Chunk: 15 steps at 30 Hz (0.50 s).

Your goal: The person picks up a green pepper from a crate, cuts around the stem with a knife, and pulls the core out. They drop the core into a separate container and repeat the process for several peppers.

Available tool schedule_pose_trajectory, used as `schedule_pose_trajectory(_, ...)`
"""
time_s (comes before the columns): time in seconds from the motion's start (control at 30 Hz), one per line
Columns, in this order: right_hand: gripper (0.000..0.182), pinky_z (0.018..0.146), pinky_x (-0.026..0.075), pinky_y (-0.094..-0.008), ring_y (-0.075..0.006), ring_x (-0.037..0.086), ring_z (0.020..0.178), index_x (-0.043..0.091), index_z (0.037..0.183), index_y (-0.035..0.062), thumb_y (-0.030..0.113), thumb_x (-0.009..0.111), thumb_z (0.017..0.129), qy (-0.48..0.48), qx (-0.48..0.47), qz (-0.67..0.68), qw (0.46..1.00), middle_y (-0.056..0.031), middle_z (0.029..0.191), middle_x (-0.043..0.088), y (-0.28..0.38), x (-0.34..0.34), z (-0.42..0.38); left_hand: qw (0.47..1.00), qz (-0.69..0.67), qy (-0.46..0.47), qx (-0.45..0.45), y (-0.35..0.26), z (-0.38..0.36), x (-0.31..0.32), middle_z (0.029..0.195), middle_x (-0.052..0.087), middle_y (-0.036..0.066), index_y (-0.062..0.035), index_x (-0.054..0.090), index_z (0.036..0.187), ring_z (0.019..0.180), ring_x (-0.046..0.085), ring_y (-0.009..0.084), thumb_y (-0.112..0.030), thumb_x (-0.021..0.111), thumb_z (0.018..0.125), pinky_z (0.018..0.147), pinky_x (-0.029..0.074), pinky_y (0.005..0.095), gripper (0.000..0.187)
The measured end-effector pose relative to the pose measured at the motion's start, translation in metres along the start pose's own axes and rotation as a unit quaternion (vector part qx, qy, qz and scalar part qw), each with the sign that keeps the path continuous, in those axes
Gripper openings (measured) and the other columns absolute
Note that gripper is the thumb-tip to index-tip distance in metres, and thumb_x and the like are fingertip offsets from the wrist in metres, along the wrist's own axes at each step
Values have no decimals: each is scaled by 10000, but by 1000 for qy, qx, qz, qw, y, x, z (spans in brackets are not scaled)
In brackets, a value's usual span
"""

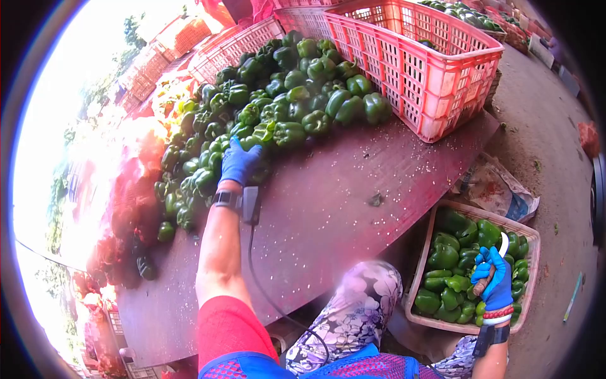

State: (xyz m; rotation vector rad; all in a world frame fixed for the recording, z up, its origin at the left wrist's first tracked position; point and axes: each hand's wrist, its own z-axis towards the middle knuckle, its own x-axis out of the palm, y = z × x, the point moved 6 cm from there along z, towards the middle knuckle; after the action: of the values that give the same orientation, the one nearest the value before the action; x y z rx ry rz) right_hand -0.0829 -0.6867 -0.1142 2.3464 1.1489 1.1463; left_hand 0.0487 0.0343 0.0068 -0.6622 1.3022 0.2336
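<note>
My left hand [240,160], in a blue glove, reaches onto the near edge of a large heap of green peppers [289,134] on the dark red table [328,196]. Its thumb and fingers are spread against the peppers, with none seen lifted. My right hand [493,278], also gloved in blue, is closed around the brown handle of a small curved knife [504,244], whose pale blade points up. That hand is over a pale crate [533,278] filled with green peppers [444,256] at the lower right.
A pink plastic crate [435,82] stands at the table's back right, beside the heap. Red mesh sacks [126,196] line the left side. A torn sack [502,189] lies on the floor near the lower crate. My knee [372,284] is at the table's front edge.
</note>
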Motion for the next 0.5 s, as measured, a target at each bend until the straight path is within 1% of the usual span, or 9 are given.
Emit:
schedule_pose_trajectory(0.03, 328, 494, 432, -251, -79, 476, 543, 660, 1096, 68, 376, 647, 984, -13, -21, -16, 1000, -35, 858, 627, 5, -4, -6, 999, 14, 2, -31, -12, 4, 3, 1431, 449, 364, 18, 371, 1497, 1299, 497, 491, -546, 724, 767, 1064, 455, 475, 988)
schedule_pose_trajectory(0.17, 293, 502, 428, -242, -77, 490, 570, 660, 1086, 73, 350, 644, 990, -35, -39, -38, 998, -28, 854, 621, 0, 10, 11, 990, 68, -55, -108, -46, 0, 5, 1371, 422, 307, -89, 468, 1422, 1217, 528, 508, -396, 774, 727, 1019, 478, 503, 820)
schedule_pose_trajectory(0.2, 293, 505, 430, -242, -79, 496, 581, 658, 1092, 72, 347, 642, 992, -32, -38, -53, 997, -28, 854, 620, 1, 12, 10, 991, 61, -74, -93, -44, -7, 13, 1326, 403, 282, -135, 476, 1415, 1174, 535, 496, -373, 781, 712, 999, 484, 515, 802)
schedule_pose_trajectory(0.3, 306, 520, 435, -241, -87, 519, 628, 644, 1140, 67, 338, 635, 999, -43, -39, -67, 996, -27, 856, 617, -6, 27, 6, 983, -31, -174, 54, -37, -32, 13, 1203, 499, 273, -62, 506, 1293, 1086, 580, 451, -375, 875, 651, 958, 491, 498, 804)
schedule_pose_trajectory(0.33, 317, 518, 433, -239, -86, 518, 627, 638, 1155, 62, 339, 632, 1001, -39, -51, -75, 995, -28, 862, 619, -5, 25, 2, 964, -60, -225, 128, -45, -51, 12, 1168, 553, 217, -56, 503, 1222, 1007, 632, 337, -280, 889, 704, 832, 556, 448, 683)
schedule_pose_trajectory(0.37, 328, 517, 430, -237, -85, 517, 626, 632, 1171, 57, 340, 628, 1004, -42, -66, -83, 993, -30, 868, 620, -4, 20, -7, 960, -200, -133, 143, -57, -67, 22, 1156, 572, 186, -67, 496, 1227, 971, 645, 279, -220, 865, 742, 770, 575, 398, 628)
schedule_pose_trajectory(0.43, 353, 519, 431, -239, -84, 519, 631, 621, 1203, 53, 354, 603, 1018, 73, -57, -137, 986, -35, 886, 627, -16, 69, -8, 902, -411, 56, 114, -118, -129, 19, 1122, 608, 107, -97, 476, 1244, 909, 654, 153, -72, 796, 819, 656, 597, 265, 533)
schedule_pose_trajectory(0.47, 384, 536, 446, -245, -89, 521, 634, 616, 1234, 53, 377, 575, 1031, 127, -28, -147, 981, -41, 908, 630, -22, 88, -15, 866, -468, 134, 119, -152, -162, 21, 1107, 583, 66, -73, 495, 1230, 987, 590, 131, -133, 835, 794, 882, 537, 293, 557)
schedule_pose_trajectory(0.5, 428, 580, 485, -253, -99, 547, 651, 597, 1283, 60, 405, 563, 1032, 149, -31, -182, 971, -59, 954, 648, -31, 99, -16, 832, -494, 193, 159, -185, -194, 25, 1153, 567, 70, -75, 496, 1227, 1034, 573, 144, -127, 842, 772, 904, 526, 311, 574)
